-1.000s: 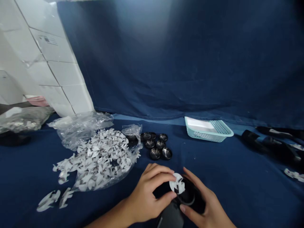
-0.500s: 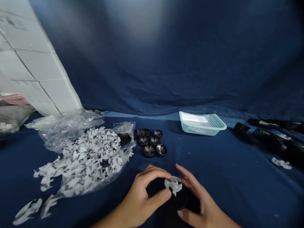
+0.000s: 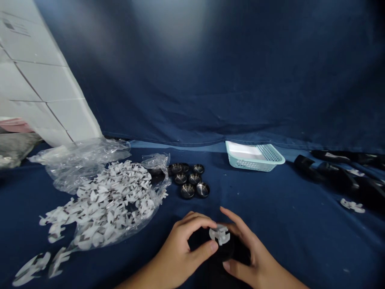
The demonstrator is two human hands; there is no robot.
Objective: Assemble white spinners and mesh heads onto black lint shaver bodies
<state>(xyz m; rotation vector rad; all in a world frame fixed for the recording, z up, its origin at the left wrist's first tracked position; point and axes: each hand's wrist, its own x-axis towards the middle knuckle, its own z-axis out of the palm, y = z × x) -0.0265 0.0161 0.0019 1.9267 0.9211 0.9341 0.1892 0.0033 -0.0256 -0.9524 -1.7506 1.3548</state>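
Between the thumb and fingers of my left hand (image 3: 185,247) is a small white plastic clip (image 3: 221,236) with a round base and prongs. My right hand (image 3: 254,253) curves around a black round part (image 3: 225,253), thumb at the near side and index finger stretched out on the far side. The clip sits right over the black part, seemingly touching its top; dark shadow hides the part's outline. To the left, a heap of similar white clips (image 3: 111,208) spills from a clear plastic bag (image 3: 87,160).
Several small black cups (image 3: 187,191) stand grouped beyond my hands. A light-green basket (image 3: 254,163) with something white inside stands at the back. Black parts (image 3: 337,176) and a loose white clip (image 3: 352,206) lie at right. A blue curtain (image 3: 198,88) hangs behind.
The clip has turned and tilted slightly in my left fingers. Both hands stay in nearly the same place, and the whole view has shifted a little.
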